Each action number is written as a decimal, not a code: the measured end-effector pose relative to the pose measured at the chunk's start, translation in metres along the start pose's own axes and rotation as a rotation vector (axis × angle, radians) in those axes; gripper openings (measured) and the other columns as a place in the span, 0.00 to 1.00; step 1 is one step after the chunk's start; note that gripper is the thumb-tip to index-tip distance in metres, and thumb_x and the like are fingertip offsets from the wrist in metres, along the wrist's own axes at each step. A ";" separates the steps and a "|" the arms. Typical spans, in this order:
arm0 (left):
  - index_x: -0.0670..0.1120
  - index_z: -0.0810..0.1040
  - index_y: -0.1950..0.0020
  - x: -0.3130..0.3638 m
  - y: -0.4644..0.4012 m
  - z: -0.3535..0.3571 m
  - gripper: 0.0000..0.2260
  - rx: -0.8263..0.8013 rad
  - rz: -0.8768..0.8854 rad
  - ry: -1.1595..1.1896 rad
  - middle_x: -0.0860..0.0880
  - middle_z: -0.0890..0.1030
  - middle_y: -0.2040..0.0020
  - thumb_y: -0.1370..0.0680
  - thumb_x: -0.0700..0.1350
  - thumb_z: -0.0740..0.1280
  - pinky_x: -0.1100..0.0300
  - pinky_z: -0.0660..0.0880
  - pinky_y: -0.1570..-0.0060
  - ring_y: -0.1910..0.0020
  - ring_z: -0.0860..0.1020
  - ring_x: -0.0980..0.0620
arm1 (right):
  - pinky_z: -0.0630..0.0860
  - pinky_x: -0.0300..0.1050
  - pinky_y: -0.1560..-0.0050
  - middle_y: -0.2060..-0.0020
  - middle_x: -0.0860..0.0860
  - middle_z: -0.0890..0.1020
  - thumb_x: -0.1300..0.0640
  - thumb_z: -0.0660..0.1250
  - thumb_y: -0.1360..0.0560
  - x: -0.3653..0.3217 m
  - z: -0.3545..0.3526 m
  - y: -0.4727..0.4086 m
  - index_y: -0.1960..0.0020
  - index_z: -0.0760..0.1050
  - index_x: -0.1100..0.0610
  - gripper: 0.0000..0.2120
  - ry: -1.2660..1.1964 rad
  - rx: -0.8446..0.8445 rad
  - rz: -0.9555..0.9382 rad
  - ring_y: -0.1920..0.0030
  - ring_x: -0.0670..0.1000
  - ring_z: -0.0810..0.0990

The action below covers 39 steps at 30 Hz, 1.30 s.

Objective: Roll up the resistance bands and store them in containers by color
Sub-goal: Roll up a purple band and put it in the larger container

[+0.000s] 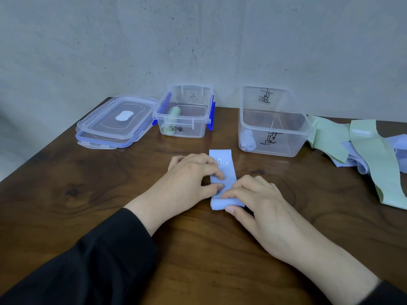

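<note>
A light blue resistance band (226, 172) lies flat on the wooden table (88, 183), its near end rolled into a small coil. My left hand (189, 175) presses the band's flat part with its fingertips. My right hand (259, 201) pinches the rolled end between thumb and fingers. A clear container (184, 111) at the back centre holds rolled green bands (174, 112). A second clear container (273, 122) to its right holds a rolled blue band (248, 140).
Two clear lids with blue clips (114, 122) are stacked at the back left. A loose heap of green bands (372, 155) and blue bands (356, 164) lies at the right edge. A grey wall stands behind the table.
</note>
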State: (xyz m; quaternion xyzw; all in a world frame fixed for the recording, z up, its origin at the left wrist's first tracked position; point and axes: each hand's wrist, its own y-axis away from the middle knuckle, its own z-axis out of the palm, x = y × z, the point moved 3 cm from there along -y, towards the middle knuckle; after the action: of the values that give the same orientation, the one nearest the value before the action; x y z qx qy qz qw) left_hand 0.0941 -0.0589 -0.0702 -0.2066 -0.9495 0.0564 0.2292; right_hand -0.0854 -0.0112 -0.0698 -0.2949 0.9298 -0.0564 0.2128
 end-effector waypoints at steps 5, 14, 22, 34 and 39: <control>0.59 0.81 0.45 0.001 0.000 -0.001 0.08 0.002 0.005 0.008 0.62 0.74 0.38 0.24 0.56 0.70 0.60 0.52 0.32 0.36 0.68 0.63 | 0.64 0.39 0.43 0.50 0.36 0.71 0.48 0.62 0.19 0.001 -0.002 -0.001 0.38 0.75 0.42 0.11 -0.020 -0.031 0.001 0.48 0.39 0.68; 0.60 0.81 0.48 0.001 0.000 -0.001 0.04 -0.005 -0.002 0.050 0.62 0.74 0.40 0.22 0.53 0.69 0.61 0.52 0.34 0.37 0.69 0.64 | 0.66 0.41 0.43 0.50 0.37 0.73 0.45 0.65 0.22 0.004 -0.002 -0.006 0.39 0.76 0.40 0.13 -0.008 0.000 0.007 0.48 0.41 0.68; 0.61 0.81 0.49 0.000 -0.001 -0.001 0.04 -0.020 -0.004 0.049 0.62 0.74 0.40 0.21 0.52 0.67 0.59 0.53 0.33 0.37 0.69 0.63 | 0.65 0.40 0.44 0.51 0.37 0.72 0.48 0.66 0.21 0.005 -0.003 -0.005 0.40 0.78 0.41 0.10 -0.012 0.013 0.001 0.49 0.41 0.67; 0.60 0.81 0.49 -0.002 -0.003 0.002 0.08 -0.005 -0.002 0.038 0.62 0.74 0.41 0.19 0.49 0.64 0.62 0.52 0.36 0.37 0.68 0.63 | 0.62 0.40 0.46 0.49 0.37 0.75 0.45 0.67 0.23 0.008 -0.002 -0.013 0.40 0.76 0.42 0.12 0.004 0.013 0.017 0.49 0.40 0.67; 0.60 0.80 0.40 -0.003 -0.001 0.000 0.10 0.007 -0.002 0.022 0.62 0.72 0.40 0.21 0.52 0.67 0.60 0.53 0.34 0.36 0.66 0.63 | 0.62 0.39 0.43 0.50 0.37 0.71 0.45 0.63 0.20 0.006 -0.003 -0.013 0.41 0.77 0.42 0.10 -0.021 -0.033 0.009 0.46 0.40 0.66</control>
State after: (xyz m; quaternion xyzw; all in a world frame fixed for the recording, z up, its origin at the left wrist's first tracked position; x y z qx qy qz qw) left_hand 0.0960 -0.0609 -0.0714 -0.2057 -0.9469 0.0571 0.2405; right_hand -0.0843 -0.0254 -0.0659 -0.2949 0.9296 -0.0369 0.2180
